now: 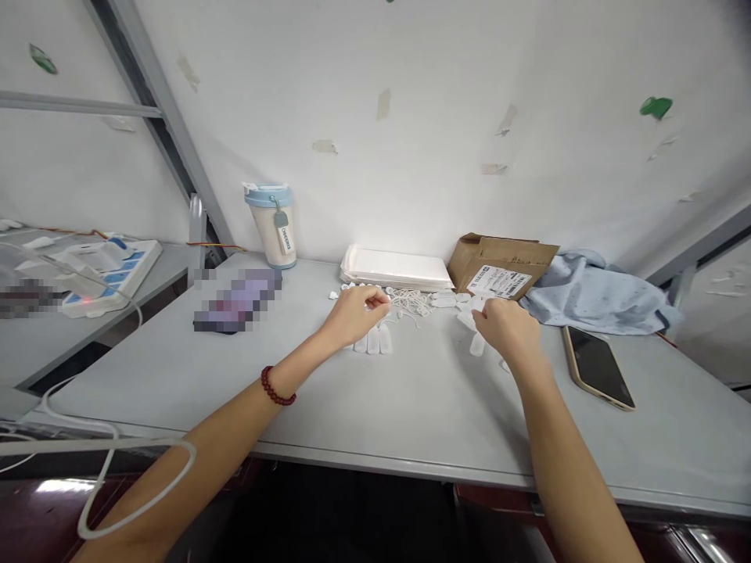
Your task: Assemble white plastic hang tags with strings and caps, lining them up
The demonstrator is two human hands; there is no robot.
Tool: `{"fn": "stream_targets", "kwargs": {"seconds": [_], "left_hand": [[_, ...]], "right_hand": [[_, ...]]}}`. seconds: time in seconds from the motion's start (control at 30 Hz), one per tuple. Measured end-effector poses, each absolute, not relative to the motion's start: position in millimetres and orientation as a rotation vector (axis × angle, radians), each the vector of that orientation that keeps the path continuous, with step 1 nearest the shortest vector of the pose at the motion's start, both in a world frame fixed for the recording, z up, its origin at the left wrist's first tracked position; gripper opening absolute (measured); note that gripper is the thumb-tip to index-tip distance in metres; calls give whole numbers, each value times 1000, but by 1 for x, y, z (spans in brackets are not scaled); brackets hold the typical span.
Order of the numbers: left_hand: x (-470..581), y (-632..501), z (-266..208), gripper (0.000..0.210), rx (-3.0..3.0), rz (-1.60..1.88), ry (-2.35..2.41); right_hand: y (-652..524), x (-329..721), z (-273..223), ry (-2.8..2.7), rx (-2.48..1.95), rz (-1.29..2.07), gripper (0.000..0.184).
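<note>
My left hand [357, 313], a dark red bead bracelet on its wrist, is above the table with its fingers curled and thumb against them. Whatever it pinches, if anything, is too small to name. Just below it lies a row of translucent white flat tabs [374, 341], partly covered by the hand. My right hand [508, 330] is closed, knuckles up, and hides what its fingers may hold. More translucent white pieces [477, 344] show by its fingertips. Between the hands lies a tangled heap of thin white cords [409, 302] with small white parts.
Behind the heap are a white flat stack [399, 268] and an opened brown cardboard package [498, 266]. A blue cloth [598, 293] and a phone [599, 367] lie right. Left are a lidded tumbler [273, 227], a blurred purple item [239, 301], a power strip [114, 277] and a white cable [138, 444].
</note>
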State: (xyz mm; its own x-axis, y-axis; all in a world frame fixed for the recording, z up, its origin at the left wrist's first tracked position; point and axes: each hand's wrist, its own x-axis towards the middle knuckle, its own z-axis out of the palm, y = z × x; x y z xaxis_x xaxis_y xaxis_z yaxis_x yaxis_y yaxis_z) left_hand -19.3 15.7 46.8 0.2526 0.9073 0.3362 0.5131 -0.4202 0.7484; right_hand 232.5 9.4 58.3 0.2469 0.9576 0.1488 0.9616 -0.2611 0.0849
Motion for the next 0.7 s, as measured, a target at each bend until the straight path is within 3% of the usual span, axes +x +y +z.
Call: {"fn": "stream_targets", "kwargs": {"seconds": [0.17, 0.37, 0.5, 0.7], "left_hand": [[-20, 16, 49, 14, 1979, 1049, 1323], [-19, 14, 53, 13, 1919, 1029, 1349], [-19, 14, 52, 14, 1893, 1032, 1314], [-18, 15, 49, 17, 1811, 1036, 1205]], "right_hand": [[10, 243, 58, -1860, -2599, 139, 31], [12, 242, 54, -1977, -2553, 552, 22], [8, 230, 52, -2090, -2357, 567, 28], [3, 201, 42, -2114, -1659, 406, 28]]}}
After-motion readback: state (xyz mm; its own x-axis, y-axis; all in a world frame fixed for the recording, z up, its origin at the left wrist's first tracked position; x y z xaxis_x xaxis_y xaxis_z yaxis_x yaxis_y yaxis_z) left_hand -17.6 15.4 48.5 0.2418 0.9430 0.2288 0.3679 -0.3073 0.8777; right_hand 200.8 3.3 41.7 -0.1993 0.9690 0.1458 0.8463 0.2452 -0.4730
